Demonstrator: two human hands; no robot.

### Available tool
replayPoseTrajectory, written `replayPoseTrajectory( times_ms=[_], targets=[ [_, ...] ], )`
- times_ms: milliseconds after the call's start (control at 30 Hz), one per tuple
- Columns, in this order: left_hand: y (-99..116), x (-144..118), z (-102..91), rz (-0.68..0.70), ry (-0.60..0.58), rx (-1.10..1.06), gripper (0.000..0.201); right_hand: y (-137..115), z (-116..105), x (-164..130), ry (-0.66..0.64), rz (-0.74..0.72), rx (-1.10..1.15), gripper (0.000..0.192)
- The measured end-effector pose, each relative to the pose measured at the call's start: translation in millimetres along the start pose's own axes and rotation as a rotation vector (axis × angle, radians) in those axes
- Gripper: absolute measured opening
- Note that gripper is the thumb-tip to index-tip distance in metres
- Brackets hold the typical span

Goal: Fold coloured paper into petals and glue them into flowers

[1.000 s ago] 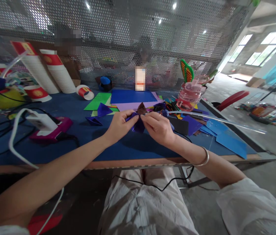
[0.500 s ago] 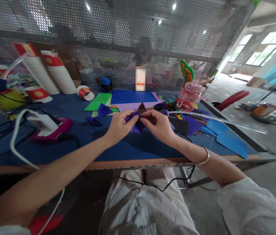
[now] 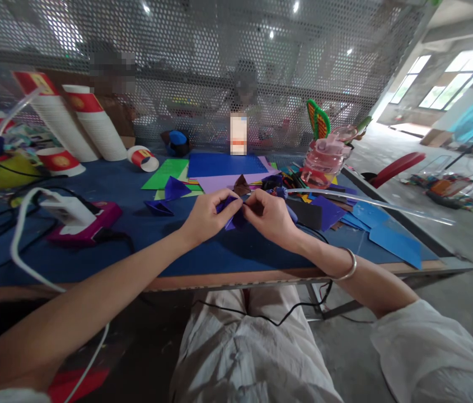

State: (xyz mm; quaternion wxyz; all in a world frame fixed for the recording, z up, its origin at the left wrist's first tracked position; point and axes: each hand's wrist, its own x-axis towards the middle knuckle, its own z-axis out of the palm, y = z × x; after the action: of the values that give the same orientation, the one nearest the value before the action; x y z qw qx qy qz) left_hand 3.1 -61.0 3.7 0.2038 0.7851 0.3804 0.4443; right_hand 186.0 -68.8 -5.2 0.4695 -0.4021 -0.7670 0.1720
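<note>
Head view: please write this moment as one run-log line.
left hand: pinching folded purple paper piece | right hand: close beside it, contact unclear | beyond right hand: pink transparent plastic container

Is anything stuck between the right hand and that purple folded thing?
No, nothing I can see. The right hand has its fingers right up by the purple folded thing, which the left hand holds from the other side.

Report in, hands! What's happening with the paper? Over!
Left hand: pinching purple paper. Right hand: at its side, grip unclear. Paper: folded, partly hidden. Nothing seen blocking.
</note>
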Motion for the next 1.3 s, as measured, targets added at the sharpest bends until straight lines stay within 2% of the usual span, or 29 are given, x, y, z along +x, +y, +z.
replayPoseTrajectory(
  times_ms=[133, 333, 500, 667, 833, 1033, 1300],
  targets=[
    [-2.9, 0.9, 0.9, 0.022, -0.010, 0.084, 0.027, -0.3, 1.7, -1.3, -0.030, -0.047, -0.071, 0.015],
    [1.5, -6.2, 7.3, 0.031, 0.080, 0.212, 0.017, 3.0, 10.4, -5.7, -0.033, -0.138, -0.201, 0.017],
    [3.0, -8.9, 11.5, 0.020, 0.110, 0.228, 0.015, 4.3, 13.7, -9.5, -0.040, -0.217, -0.341, 0.015],
    [-2.0, -4.4, 11.7, 0.002, 0.203, 0.199, 0.022, 2.9, 9.5, -4.2, -0.023, -0.124, -0.163, 0.014],
    [-1.8, -3.0, 9.6, 0.022, 0.236, 0.190, 0.023, -0.6, 9.9, -1.4, -0.024, -0.016, -0.027, 0.021],
    [-0.2, -4.7, 10.1, 0.082, 0.242, 0.176, 0.022, -6.3, 7.1, -2.1, -0.013, -0.056, 0.015, 0.015],
    [1.0, -9.6, 11.1, 0.139, 0.209, 0.165, 0.021, -3.0, 1.7, 0.2, -0.051, -0.029, 0.107, 0.024]
  ],
)
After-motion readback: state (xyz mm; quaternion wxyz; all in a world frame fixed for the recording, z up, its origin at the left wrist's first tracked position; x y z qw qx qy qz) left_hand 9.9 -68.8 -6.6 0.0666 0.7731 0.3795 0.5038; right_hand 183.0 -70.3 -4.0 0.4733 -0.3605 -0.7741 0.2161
